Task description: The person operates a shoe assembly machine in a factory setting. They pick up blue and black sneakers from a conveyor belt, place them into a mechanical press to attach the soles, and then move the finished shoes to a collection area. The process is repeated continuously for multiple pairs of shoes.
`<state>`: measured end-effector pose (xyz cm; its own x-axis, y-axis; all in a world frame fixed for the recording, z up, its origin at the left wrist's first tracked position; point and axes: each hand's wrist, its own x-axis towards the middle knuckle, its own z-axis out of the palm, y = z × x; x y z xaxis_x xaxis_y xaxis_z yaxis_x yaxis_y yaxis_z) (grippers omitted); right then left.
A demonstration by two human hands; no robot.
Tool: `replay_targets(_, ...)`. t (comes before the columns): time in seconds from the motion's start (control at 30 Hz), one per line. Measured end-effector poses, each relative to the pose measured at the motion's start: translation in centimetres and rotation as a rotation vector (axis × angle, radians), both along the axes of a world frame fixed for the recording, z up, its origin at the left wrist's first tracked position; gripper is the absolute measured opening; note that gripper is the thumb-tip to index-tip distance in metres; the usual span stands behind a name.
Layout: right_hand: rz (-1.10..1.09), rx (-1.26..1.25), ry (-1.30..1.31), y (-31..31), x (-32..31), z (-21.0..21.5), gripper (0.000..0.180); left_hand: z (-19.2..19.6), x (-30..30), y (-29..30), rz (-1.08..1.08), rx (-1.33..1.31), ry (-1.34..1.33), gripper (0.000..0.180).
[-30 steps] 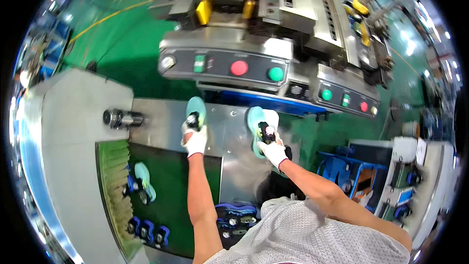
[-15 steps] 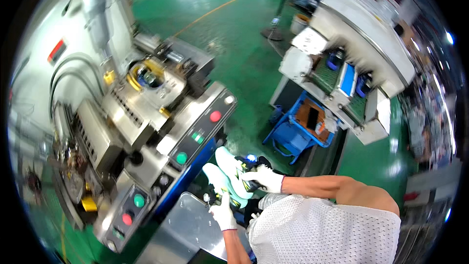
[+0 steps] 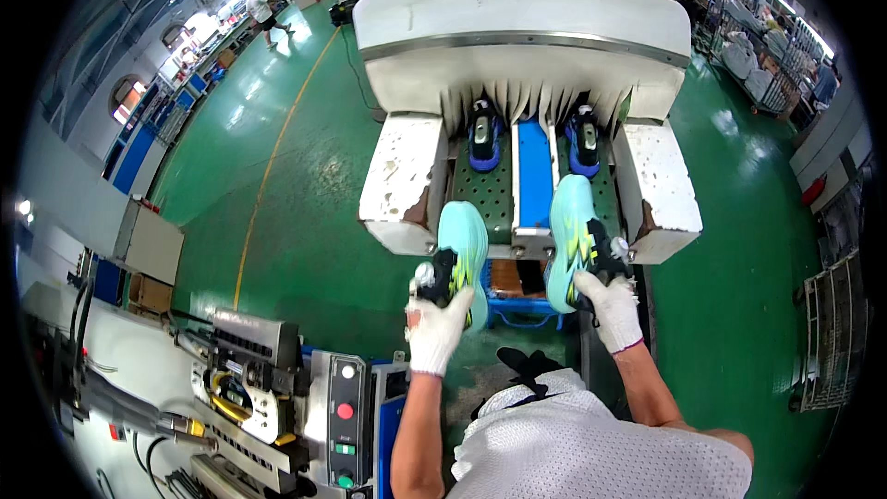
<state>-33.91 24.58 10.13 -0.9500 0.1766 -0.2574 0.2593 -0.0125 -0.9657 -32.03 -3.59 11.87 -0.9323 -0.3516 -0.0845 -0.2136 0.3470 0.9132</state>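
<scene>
My left hand (image 3: 436,333), in a white glove, is closed around a shoe (image 3: 465,236) with a mint-green sole and a black and yellow upper. The matching shoe (image 3: 570,222) is gripped by my right hand (image 3: 612,312), gloved the same way. Both soles show toward me, toes pointing forward. They hang over the near end of a white machine (image 3: 517,74) with two green perforated lanes (image 3: 480,192). On the lanes, near a fringed curtain, stand a black and blue shoe (image 3: 483,139) on the left and another such shoe (image 3: 583,141) on the right.
A blue divider (image 3: 533,171) separates the lanes. Below the machine's near end is a blue stand (image 3: 527,307). At lower left stands a press with a button panel (image 3: 345,416). A wire cart (image 3: 829,337) is at far right; a person (image 3: 262,14) walks far left.
My view has turned right, away from the press to the white machine. Both hands have moved forward and apart, carrying one shoe each toward the lanes.
</scene>
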Motion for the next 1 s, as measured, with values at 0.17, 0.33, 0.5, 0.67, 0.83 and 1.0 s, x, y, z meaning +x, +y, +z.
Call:
replay_targets(0.17,-0.085,0.682,0.153,3.8,-8.0,-2.2,0.085,-2.1,-14.1,3.2,-0.127,-0.446,-0.169,0.071)
replay_targets(0.33,-0.101,0.708,0.056,3.7,-12.0,-1.7,0.081,-3.0,-18.8,5.5,-0.182,-0.522,-0.152,0.076)
replay_targets(0.5,-0.144,0.802,0.164,3.0,-12.5,-1.9,0.083,-3.7,-17.1,3.9,-0.059,-0.332,0.126,0.082)
replay_targets(0.67,0.095,0.288,0.806,-7.5,-4.7,3.9,0.065,-6.3,-2.6,1.2,0.079,-0.319,0.374,0.068)
replay_targets(0.83,1.189,-0.200,0.233,-18.3,6.7,-1.3,0.058,-17.1,22.2,-0.2,0.428,-0.181,-0.376,0.060)
replay_targets(1.0,1.634,0.168,-0.039,-23.5,13.6,-12.6,0.065,-21.3,53.0,4.2,1.194,0.130,-0.710,0.056)
